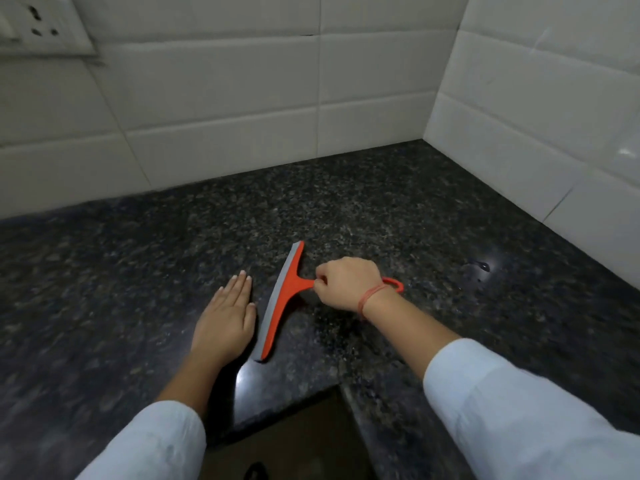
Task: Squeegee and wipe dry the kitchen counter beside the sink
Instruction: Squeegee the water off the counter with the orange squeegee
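An orange squeegee (282,299) with a grey rubber blade lies on the dark speckled granite counter (381,209), its blade running from far right to near left. My right hand (346,284) grips its handle, fingers curled round it; the handle's loop end pokes out past my wrist. My left hand (227,318) rests flat on the counter just left of the blade, fingers straight and together. No sink or cloth shows in the head view.
White tiled walls (221,109) meet in a corner at the back right. A wall socket (41,26) sits at the top left. The counter has an inner corner edge (332,386) near me. A few water drops (481,266) glisten at the right.
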